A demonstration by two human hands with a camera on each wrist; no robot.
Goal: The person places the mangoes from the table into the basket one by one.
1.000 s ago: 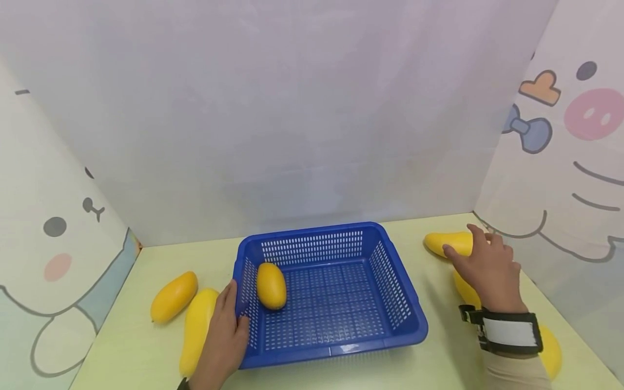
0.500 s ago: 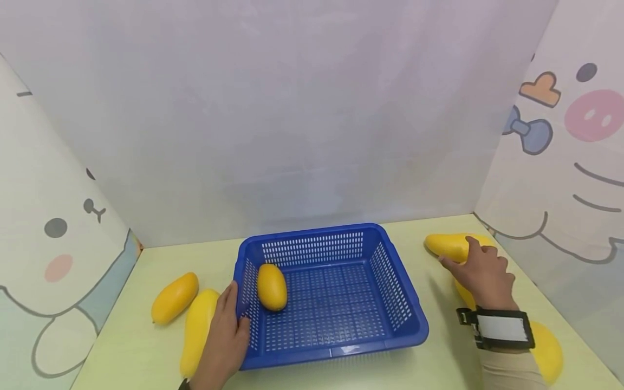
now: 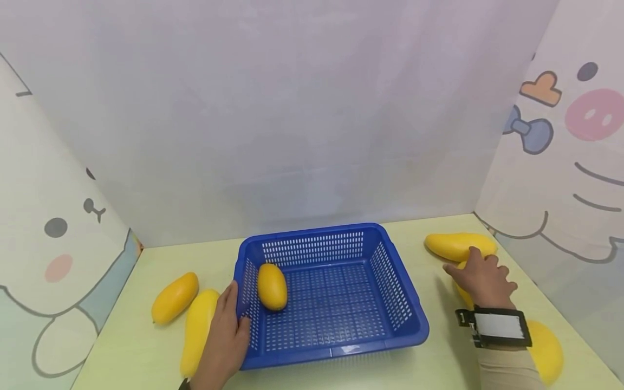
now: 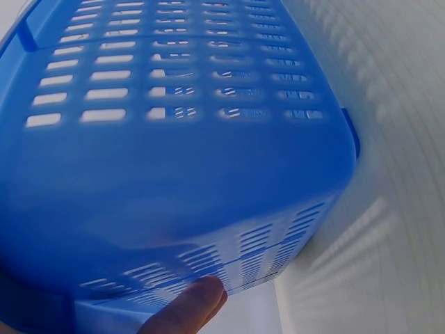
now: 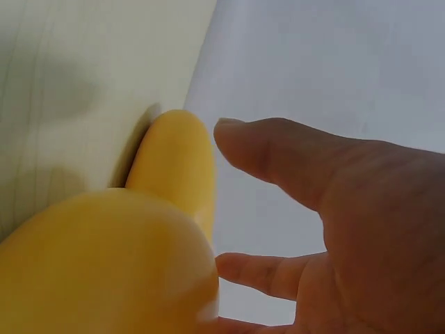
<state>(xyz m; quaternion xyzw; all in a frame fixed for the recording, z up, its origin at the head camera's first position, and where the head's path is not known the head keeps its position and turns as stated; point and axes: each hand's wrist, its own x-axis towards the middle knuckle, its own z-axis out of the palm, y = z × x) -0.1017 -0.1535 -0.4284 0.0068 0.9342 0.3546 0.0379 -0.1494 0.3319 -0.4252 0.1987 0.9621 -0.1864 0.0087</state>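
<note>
Inside the blue plastic basket (image 3: 336, 346), one yellow mango (image 3: 272, 287) lies by the left wall. My left hand (image 3: 225, 330) holds the basket's left side, thumb over the rim and fingers along the outer wall; a fingertip (image 4: 201, 296) shows against the slotted wall in the left wrist view. On the right, my right hand (image 3: 485, 279) is over a partly hidden mango (image 3: 463, 290), thumb and fingers spread apart. In the right wrist view the large near mango (image 5: 111, 264) sits beside the fingers; whether they touch it I cannot tell. Just beyond lies a long mango (image 3: 458, 245).
Left of the basket lie a mango (image 3: 175, 298) and a longer yellow one (image 3: 199, 330), the latter beside my left hand. Another yellow mango (image 3: 546, 352) is next to my right forearm. Fabric walls (image 3: 312, 135) enclose the pale table (image 3: 122, 336) at the back and sides.
My right hand has drawn back toward me and slightly lower, from over the long far mango to the one nearer. My left hand and the basket have stayed in place.
</note>
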